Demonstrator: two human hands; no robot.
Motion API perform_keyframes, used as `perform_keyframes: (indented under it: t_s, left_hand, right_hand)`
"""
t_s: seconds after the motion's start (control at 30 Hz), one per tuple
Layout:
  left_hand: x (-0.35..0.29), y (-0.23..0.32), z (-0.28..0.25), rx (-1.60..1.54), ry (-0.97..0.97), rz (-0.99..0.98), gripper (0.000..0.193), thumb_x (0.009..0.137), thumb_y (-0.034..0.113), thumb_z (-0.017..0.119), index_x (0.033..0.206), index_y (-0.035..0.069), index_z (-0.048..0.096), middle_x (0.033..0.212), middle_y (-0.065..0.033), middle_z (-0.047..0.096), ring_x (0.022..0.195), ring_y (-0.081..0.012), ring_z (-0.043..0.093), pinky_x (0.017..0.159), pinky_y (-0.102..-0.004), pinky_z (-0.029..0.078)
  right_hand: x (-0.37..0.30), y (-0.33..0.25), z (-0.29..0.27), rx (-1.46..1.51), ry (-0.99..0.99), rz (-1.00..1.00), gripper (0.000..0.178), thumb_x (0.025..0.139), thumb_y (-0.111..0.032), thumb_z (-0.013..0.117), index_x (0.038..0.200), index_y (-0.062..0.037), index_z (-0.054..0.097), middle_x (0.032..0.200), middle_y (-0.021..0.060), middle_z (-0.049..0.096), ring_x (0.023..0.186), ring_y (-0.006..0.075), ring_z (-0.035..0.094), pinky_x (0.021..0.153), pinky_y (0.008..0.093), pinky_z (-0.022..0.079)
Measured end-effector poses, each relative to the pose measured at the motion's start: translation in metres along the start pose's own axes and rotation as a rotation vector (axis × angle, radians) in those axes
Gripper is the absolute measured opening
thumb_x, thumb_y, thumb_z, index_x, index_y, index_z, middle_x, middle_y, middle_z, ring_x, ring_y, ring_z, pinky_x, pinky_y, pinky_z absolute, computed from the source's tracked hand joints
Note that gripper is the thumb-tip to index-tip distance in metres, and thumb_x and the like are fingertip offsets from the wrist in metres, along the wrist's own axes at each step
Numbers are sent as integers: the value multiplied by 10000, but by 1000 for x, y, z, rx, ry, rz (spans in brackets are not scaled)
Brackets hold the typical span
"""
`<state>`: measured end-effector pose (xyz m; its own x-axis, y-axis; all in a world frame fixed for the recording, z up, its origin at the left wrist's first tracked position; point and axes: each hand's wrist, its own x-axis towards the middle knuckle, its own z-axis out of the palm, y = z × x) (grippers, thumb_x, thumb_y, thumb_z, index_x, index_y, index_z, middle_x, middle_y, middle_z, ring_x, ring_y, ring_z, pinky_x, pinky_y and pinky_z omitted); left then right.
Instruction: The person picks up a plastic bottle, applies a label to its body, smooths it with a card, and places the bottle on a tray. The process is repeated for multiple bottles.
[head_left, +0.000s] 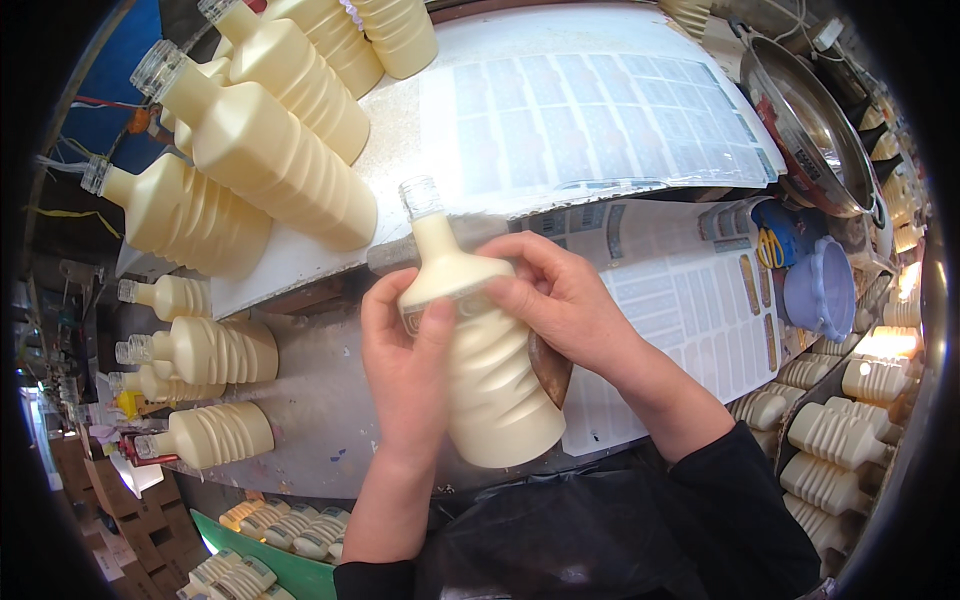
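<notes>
A cream-coloured ribbed bottle (497, 365) with a clear threaded neck tilts in front of me between both hands. My left hand (408, 350) grips its left side, thumb pressed on a patterned grey decal band (430, 311) that runs round the shoulder. My right hand (560, 295) holds the right side, with the thumb and fingers pressing at the band's other end. A brown flat piece (549, 372) shows below my right palm, against the bottle. Whether my right hand grips it is hidden.
Several cream bottles (275, 150) stand at the far left, others (225, 350) along the left table edge. Decal sheets (600, 120) cover the raised board, and another sheet (680, 310) lies below. At right are a purple basin (818, 290), yellow-handled scissors (769, 248), a metal pan (808, 120) and racked bottles (840, 435).
</notes>
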<state>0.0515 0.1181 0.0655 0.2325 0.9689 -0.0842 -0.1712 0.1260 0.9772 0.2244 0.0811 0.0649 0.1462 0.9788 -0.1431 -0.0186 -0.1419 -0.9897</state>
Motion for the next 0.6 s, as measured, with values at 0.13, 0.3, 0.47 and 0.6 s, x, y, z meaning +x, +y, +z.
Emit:
perform_keyframes:
  t_s: [0.13, 0.3, 0.47, 0.6]
  left_hand:
    - [0, 1, 0, 7, 2, -2, 402, 973, 112, 685, 1307, 2, 491, 1238, -93, 559, 1137, -155, 546, 1005, -317, 462]
    - [-1, 2, 0, 23, 9, 1, 404, 972, 120, 688, 1305, 2, 492, 1236, -93, 557, 1141, -157, 541, 1008, -319, 457]
    - [0, 2, 1, 19, 3, 3, 405, 971, 119, 689, 1305, 1, 492, 1237, -94, 556, 1143, -158, 538, 1012, -320, 454]
    - [-1, 3, 1, 15, 5, -2, 405, 972, 115, 687, 1307, 0, 491, 1238, -94, 556, 1141, -157, 538, 1011, -319, 453]
  right_hand:
    - [0, -1, 0, 33, -18, -4, 306, 982, -172, 665, 1248, -25, 636, 943, -11, 661, 807, 21, 561, 718, 197, 476]
    - [1, -2, 1, 70, -20, -2, 306, 981, -163, 661, 1250, -19, 633, 950, -4, 669, 821, 24, 574, 726, 201, 485]
    - [1, 1, 0, 47, -10, 11, 361, 962, -245, 690, 1244, -28, 633, 931, 81, 696, 858, 121, 627, 790, 294, 514]
    - [1, -1, 0, 38, -15, 13, 353, 959, -242, 691, 1236, -30, 634, 923, 79, 693, 854, 120, 623, 784, 293, 511]
